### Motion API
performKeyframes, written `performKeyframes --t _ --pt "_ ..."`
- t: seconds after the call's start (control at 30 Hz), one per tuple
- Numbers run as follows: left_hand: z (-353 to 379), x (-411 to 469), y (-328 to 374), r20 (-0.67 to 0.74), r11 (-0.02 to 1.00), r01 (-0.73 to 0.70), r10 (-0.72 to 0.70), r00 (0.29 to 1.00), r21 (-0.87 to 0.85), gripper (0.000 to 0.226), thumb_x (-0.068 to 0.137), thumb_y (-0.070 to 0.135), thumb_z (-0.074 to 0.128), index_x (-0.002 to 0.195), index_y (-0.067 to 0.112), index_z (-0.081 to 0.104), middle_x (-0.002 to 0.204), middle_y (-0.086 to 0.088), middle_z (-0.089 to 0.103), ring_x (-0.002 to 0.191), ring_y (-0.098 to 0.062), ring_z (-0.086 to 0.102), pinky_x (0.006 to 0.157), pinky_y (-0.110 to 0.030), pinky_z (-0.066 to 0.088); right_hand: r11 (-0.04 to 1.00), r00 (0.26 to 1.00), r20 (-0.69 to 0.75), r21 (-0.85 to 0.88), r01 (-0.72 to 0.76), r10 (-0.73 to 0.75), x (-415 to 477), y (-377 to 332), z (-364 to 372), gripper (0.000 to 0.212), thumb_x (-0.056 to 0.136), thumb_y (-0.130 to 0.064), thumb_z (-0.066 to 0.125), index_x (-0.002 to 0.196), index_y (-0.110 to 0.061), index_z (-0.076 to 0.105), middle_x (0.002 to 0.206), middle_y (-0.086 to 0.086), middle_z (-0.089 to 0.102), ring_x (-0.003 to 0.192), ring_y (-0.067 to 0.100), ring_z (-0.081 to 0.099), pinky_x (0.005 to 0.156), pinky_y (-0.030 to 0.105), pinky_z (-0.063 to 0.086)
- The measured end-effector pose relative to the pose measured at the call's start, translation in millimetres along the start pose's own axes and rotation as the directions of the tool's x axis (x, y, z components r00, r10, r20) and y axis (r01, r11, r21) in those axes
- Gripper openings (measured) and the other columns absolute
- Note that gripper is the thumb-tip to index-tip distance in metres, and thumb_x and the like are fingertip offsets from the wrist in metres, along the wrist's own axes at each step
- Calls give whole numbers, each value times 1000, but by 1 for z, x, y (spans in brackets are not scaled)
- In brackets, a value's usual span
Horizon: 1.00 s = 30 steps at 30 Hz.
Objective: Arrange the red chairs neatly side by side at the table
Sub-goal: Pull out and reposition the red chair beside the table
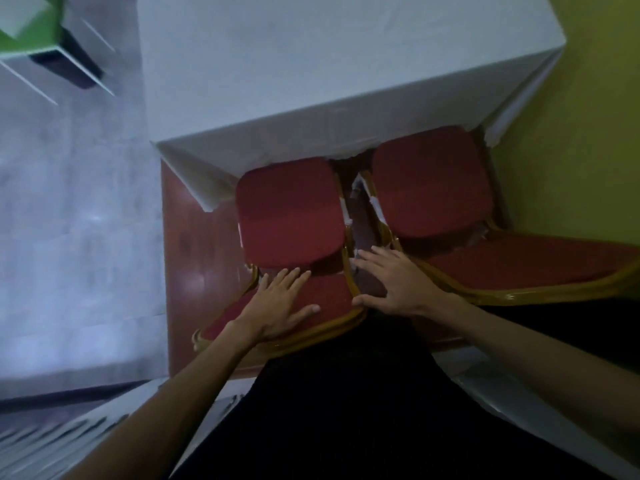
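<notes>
Two red padded chairs with gold frames stand side by side against a table draped in a white cloth (311, 64). The left chair (291, 216) has its seat partly under the cloth's edge; the right chair (433, 185) sits a little further in. A narrow gap separates them. My left hand (280, 306) lies flat with spread fingers on the red backrest of the left chair. My right hand (391, 282) hovers over the gap, fingers straight, its thumb touching the left chair's gold frame corner.
A yellow-green wall (571, 150) runs close along the right side of the right chair. The chairs stand on a reddish-brown floor strip (187, 258); grey floor lies to the left. A green and white object (31, 32) is at the top left.
</notes>
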<state>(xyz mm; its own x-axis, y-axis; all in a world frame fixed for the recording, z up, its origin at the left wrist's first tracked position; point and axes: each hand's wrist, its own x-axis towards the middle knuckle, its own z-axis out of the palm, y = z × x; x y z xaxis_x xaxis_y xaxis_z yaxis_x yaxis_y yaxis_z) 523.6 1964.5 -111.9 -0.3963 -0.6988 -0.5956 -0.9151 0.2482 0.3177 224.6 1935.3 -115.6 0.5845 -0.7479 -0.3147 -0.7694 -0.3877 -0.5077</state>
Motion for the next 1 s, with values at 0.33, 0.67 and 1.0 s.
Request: performKeyframes --t 0.33,0.67,1.0 --pt "18 -42 -35 20 989 34 -32 999 -143 94 83 88 5 158 33 17 165 2 18 152 -18 13 122 -53 9 994 958 287 105 -14 -17 4 -47 42 90 87 -81 38 158 -30 20 166 1 19 152 22 12 122 42 10" --pt "29 -57 -32 15 965 114 -114 993 -235 91 84 87 12 158 34 17 165 2 16 152 -17 12 122 -51 6 984 946 325 164 -68 11 1 -63 63 80 92 -79 29 157 -33 25 164 1 24 151 21 18 122 43 16" --pt "31 -66 -88 123 959 -125 161 979 -254 91 82 88 10 156 37 21 165 3 16 152 -15 12 123 -46 8 977 950 293 142 -157 110 36 -126 59 80 90 -82 28 155 -36 29 162 -4 29 148 14 27 119 41 24"
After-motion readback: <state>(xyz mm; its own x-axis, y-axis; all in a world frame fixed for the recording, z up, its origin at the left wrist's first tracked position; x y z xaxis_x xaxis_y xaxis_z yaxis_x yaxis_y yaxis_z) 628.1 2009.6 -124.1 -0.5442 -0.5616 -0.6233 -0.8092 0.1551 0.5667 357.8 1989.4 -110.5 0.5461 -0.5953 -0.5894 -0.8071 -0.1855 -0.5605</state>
